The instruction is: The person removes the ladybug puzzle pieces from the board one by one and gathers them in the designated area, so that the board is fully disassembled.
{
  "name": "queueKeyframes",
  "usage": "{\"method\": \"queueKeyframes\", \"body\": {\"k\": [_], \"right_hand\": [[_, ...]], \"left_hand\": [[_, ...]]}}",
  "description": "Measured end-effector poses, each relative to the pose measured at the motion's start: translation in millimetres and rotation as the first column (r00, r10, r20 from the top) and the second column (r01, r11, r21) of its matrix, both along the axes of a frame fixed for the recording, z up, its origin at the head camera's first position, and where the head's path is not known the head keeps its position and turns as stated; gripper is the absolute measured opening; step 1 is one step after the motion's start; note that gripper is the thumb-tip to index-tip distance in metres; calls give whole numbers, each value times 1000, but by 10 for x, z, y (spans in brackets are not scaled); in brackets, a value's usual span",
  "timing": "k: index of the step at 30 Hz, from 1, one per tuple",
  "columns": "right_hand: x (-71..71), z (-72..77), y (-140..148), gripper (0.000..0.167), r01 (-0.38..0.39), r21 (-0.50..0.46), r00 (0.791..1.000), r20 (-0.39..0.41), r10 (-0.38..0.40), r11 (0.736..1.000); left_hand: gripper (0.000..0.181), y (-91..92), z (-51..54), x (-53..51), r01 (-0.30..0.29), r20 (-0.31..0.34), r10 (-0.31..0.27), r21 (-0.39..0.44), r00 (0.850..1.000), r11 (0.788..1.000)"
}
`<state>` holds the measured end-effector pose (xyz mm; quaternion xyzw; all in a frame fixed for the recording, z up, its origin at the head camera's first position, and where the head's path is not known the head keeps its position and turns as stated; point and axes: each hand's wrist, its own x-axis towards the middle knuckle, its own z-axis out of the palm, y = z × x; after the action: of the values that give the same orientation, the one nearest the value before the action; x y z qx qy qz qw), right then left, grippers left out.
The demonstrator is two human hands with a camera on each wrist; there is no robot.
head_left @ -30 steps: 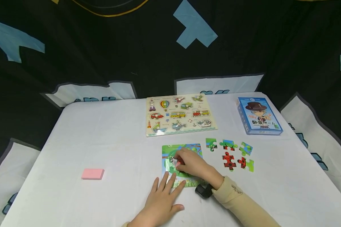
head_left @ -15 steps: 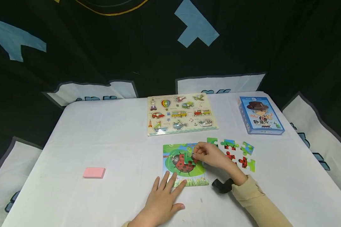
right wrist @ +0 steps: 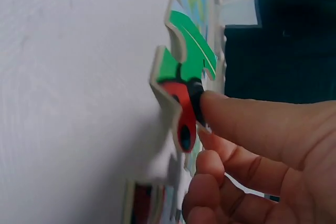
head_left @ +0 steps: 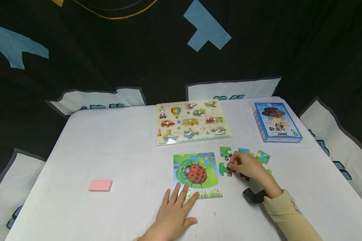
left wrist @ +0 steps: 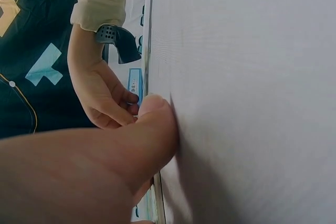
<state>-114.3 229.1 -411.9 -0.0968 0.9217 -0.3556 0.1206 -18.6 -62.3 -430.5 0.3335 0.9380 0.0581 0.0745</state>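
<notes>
My right hand [head_left: 248, 164] pinches a green-and-red jigsaw piece [right wrist: 184, 72] by its edge, thumb on the printed face, in the right wrist view. In the head view this jigsaw piece [head_left: 224, 169] is at the table, right of the ladybug puzzle board [head_left: 208, 187]. Other loose pieces lie around it, such as a green corner piece [head_left: 225, 152] and a blue-green piece [head_left: 263, 156]; my hand partly covers some. My left hand [head_left: 173, 214] lies flat with fingers spread, fingertips on the board's lower edge. In the left wrist view its thumb [left wrist: 152, 124] rests on the white tabletop.
A wooden vehicle puzzle [head_left: 193, 122] lies behind the ladybug board. To the back right is a blue game box [head_left: 277, 122]; a pink block [head_left: 100, 185] sits at the left. Dark cloth hangs beyond the white table [head_left: 123, 160].
My right hand has moved right, off the ladybug board, carrying the jigsaw piece to the loose pieces. The ladybug picture is now uncovered. My left hand has stayed in place.
</notes>
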Motion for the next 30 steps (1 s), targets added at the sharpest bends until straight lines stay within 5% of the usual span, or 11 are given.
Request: {"method": "queueKeyframes", "body": {"k": [4,8,16,21,30], "right_hand": [[1,-4,-89,10,2,35,998,-56,0,999],[70,10,-222,14,-85,14,992,-88,86,996],[364,-38,-517,49,-276,199,933,-178,311,940],[441,-75,-593,50,-237,245,932,-217,291,940],[449,-122,-586,50,-206,156,950,-207,236,966]], "left_hand": [[67,2,-14,-3,2,-16,-2,-3,1000,1000],[67,-1,-23,0,1,-21,-1,-6,1000,1000],[67,-5,-31,0,-1,-28,0,-5,1000,1000],[67,-5,-39,-2,0,-30,0,-8,1000,1000],[66,-8,-39,0,-2,-38,2,-9,999,1000]]}}
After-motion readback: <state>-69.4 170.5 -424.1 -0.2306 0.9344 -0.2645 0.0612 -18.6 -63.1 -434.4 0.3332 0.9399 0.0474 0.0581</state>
